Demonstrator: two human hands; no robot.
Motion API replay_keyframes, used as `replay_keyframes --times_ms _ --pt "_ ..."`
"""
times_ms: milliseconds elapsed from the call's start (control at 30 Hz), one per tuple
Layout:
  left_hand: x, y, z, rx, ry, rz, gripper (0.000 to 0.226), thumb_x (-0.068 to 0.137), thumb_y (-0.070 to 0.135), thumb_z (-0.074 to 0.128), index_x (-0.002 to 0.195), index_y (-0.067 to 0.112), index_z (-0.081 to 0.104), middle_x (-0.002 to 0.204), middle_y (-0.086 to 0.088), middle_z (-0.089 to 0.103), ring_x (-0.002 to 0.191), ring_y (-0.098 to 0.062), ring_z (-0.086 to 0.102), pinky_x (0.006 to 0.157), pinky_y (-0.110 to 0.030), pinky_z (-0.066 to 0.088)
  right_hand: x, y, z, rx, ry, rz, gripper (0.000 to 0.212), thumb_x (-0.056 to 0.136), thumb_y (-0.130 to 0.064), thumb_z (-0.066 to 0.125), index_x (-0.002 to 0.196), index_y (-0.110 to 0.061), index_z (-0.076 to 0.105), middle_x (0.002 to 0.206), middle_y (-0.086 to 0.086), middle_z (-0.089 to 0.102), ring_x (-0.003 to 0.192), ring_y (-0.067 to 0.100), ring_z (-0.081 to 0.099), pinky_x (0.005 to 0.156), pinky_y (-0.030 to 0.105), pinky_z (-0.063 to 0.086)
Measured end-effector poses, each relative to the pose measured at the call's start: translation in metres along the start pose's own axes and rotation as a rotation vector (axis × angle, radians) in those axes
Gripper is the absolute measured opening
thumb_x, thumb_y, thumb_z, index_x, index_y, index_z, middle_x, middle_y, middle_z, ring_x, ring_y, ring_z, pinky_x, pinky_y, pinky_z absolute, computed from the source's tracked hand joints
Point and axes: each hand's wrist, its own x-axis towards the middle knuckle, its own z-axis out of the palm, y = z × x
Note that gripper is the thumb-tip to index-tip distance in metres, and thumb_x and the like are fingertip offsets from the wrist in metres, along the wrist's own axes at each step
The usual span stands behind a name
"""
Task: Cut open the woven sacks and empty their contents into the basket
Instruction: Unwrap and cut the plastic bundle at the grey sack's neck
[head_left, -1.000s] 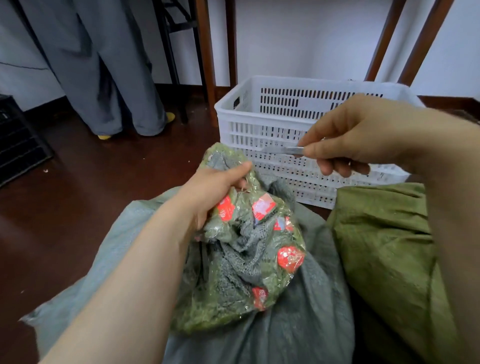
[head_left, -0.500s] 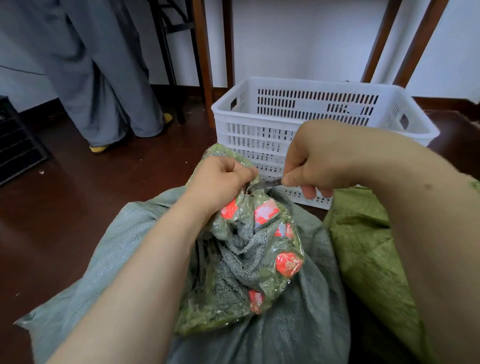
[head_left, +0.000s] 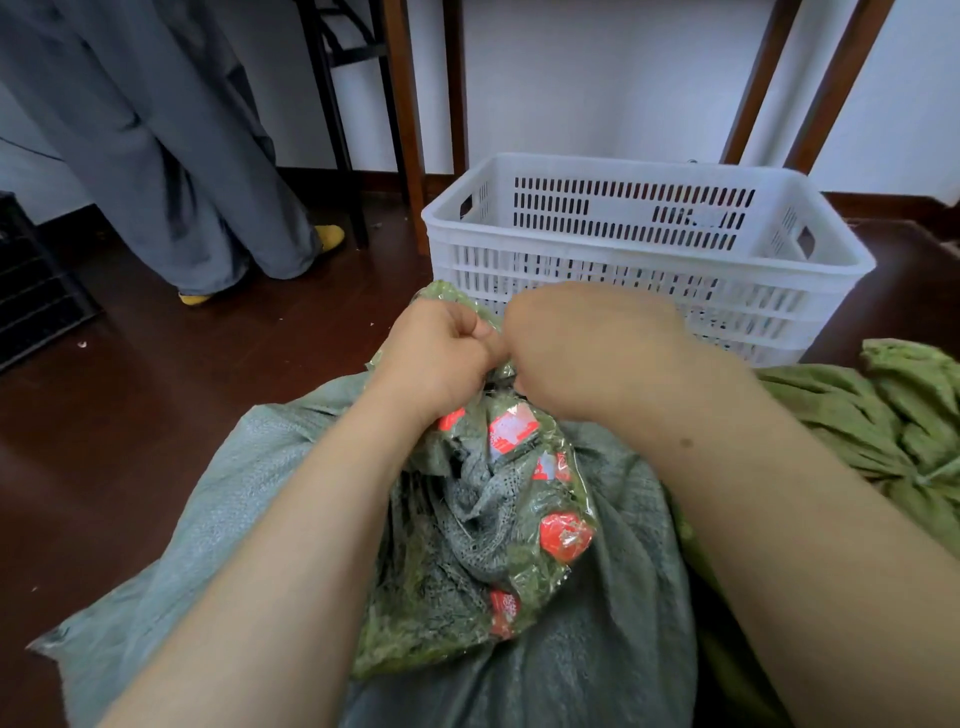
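Two sacks: I am seeing a grey sack (head_left: 234, 493) lying nearest, under both forearms, and a green sack (head_left: 857, 415) lying crumpled just to the right of the right forearm.
Clear packet (head_left: 493, 545): it is sticking up out of the grey sack's mouth, directly below the hands, and is showing green and grey netting with red labels through the plastic.
Left hand (head_left: 441, 358): it is gripping the packet's gathered top in a closed fist.
Right hand (head_left: 587, 353): it is pressing against the left hand at the packet's top with its fingers curling under and out of my sight. I cannot tell whether it is pinching anything.
Basket (head_left: 597, 171): the white slotted crate is standing upright on the dark floor (head_left: 156, 389), just beyond the hands.
Black crate (head_left: 31, 291): it is sitting well off to the left of the left hand.
Bystander: a person in grey trousers (head_left: 171, 156) and yellow shoes is standing far beyond the left hand, beside dark wooden legs (head_left: 405, 104).
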Motion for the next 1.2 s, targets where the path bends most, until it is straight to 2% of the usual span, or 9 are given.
replay_keyframes --times_ms 67,167,300,433,533,633,833,1033,1200 --pt "-0.001 -0.002 -0.001 0.039 0.010 0.000 0.045 0.076 -0.003 0.057 0.035 0.015 0.050 0.033 0.009 0.033 0.037 -0.004 0.027 0.040 -0.017 0.025 0.000 -0.007 0.004 0.008 -0.016 0.003 0.032 0.090 -0.006 0.048 0.066 -0.016 0.029 0.067 -0.001 0.035 0.055 0.015 0.032 0.059 0.031 0.037" --pt "0.000 -0.009 -0.005 0.061 0.030 -0.013 0.025 0.078 -0.001 0.057 0.055 0.005 0.065 0.047 0.000 0.047 0.051 -0.010 0.038 0.051 -0.020 0.032 -0.001 -0.009 0.007 0.024 -0.024 -0.003 0.023 0.090 -0.004 0.045 0.072 -0.013 0.034 0.068 -0.001 0.037 0.056 0.014 0.033 0.048 0.025 0.027" --pt "0.003 -0.014 -0.008 -0.004 0.120 -0.042 0.035 0.079 0.004 0.066 0.046 0.009 0.055 0.035 0.010 0.042 0.034 0.000 0.034 0.050 -0.019 0.030 -0.003 -0.003 0.002 0.032 -0.025 0.028 0.033 0.089 -0.003 0.046 0.062 -0.016 0.032 0.064 -0.001 0.039 0.054 0.016 0.036 0.050 0.026 0.030" --pt "0.004 -0.014 -0.007 -0.003 0.104 -0.049 0.016 0.080 0.009 0.070 0.074 -0.006 0.071 0.073 -0.018 0.069 0.056 -0.013 0.052 0.060 -0.023 0.043 -0.001 0.005 0.004 0.003 -0.034 0.024 0.037 0.092 -0.009 0.051 0.059 -0.016 0.035 0.060 -0.001 0.040 0.052 0.017 0.038 0.052 0.025 0.032" --pt "0.005 -0.016 -0.009 0.000 0.122 -0.045 0.017 0.080 0.011 0.071 0.071 -0.004 0.069 0.083 -0.022 0.071 0.066 -0.022 0.059 0.072 -0.033 0.053 0.000 0.010 0.002 0.025 -0.069 0.025 0.040 0.090 -0.009 0.053 0.056 -0.015 0.033 0.056 -0.001 0.035 0.051 0.018 0.035 0.058 0.029 0.036" --pt "0.005 -0.012 -0.012 -0.001 0.107 -0.030 0.023 0.081 0.012 0.071 0.063 -0.002 0.064 0.068 -0.016 0.068 0.055 -0.018 0.052 0.061 -0.027 0.047 -0.001 0.011 -0.001 0.030 -0.046 0.015 0.040 0.090 -0.011 0.054 0.056 -0.015 0.032 0.056 -0.001 0.035 0.051 0.018 0.034 0.059 0.030 0.037" --pt "-0.001 -0.007 -0.004 0.092 0.084 -0.012 0.039 0.081 0.004 0.060 0.045 0.014 0.051 0.029 0.010 0.036 0.031 -0.001 0.031 0.046 -0.018 0.027 0.009 -0.004 0.022 0.023 -0.015 0.018 0.027 0.092 -0.010 0.049 0.069 -0.014 0.034 0.067 -0.002 0.042 0.055 0.014 0.038 0.058 0.031 0.035" --pt "0.002 -0.026 -0.021 -0.120 0.260 -0.145 0.030 0.083 0.006 0.068 0.054 0.009 0.062 0.043 0.005 0.048 0.032 -0.001 0.038 0.043 -0.013 0.034 0.012 0.017 0.020 0.104 -0.026 -0.014 0.041 0.089 -0.010 0.055 0.054 -0.015 0.035 0.054 0.000 0.036 0.051 0.018 0.038 0.053 0.025 0.034" --pt "-0.001 -0.026 -0.031 -0.200 0.253 -0.178 0.030 0.085 0.014 0.069 0.058 0.008 0.059 0.048 0.000 0.045 0.027 -0.001 0.029 0.034 -0.011 0.027 0.010 0.040 0.014 0.290 -0.132 0.035 0.022 0.090 -0.014 0.060 0.071 -0.005 0.061 0.058 0.001 0.058 0.049 0.015 0.048 0.050 0.020 0.040"
